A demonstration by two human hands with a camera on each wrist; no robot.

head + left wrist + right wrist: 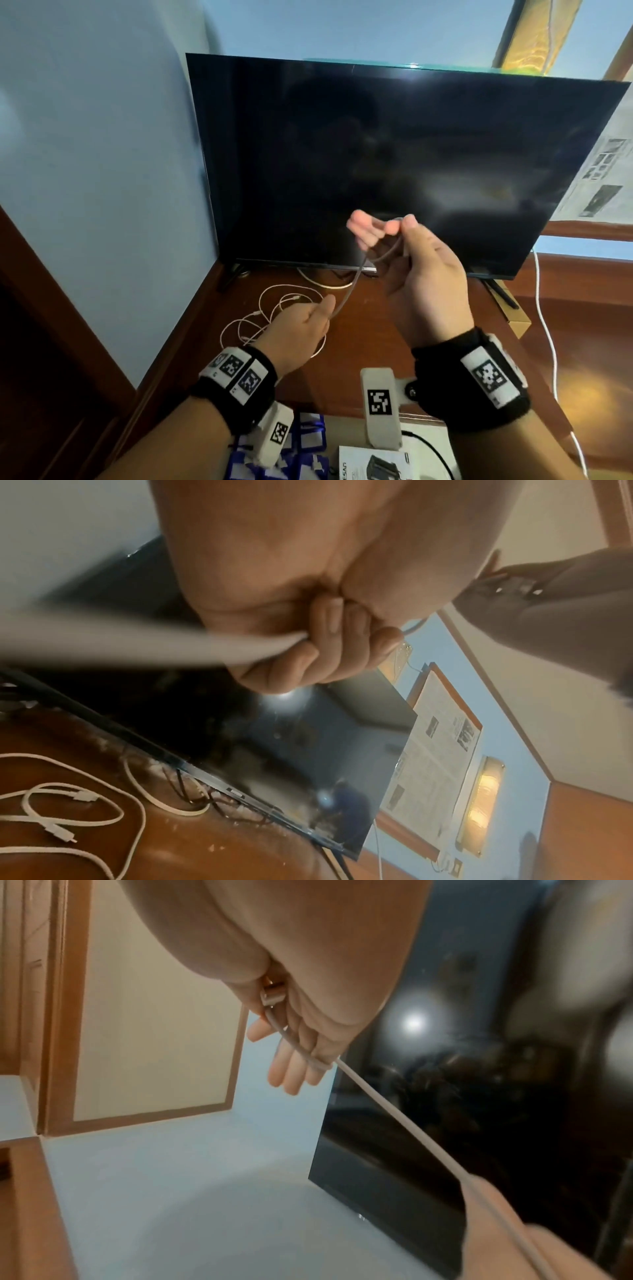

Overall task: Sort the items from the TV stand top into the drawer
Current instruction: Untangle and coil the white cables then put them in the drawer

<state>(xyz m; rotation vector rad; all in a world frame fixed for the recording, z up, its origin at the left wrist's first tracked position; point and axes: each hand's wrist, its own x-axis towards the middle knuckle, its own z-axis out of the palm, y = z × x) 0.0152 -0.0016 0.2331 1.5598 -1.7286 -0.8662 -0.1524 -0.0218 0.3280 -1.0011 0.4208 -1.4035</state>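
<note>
Above the TV stand top point(346, 370), both hands held one grey cable point(346, 294) taut: right hand point(421, 274) pinching its upper end, left hand point(298, 329) gripping lower. White cable point(274, 308) lay coiled beneath.

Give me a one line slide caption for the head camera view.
Both hands stretch a white cable before the dark TV: right hand raised, left hand gripping lower.

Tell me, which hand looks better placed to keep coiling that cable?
Probably the left hand: it grips the cable low, near the slack, while the right hand already holds the plug end, wrapped over its fingers.
</note>
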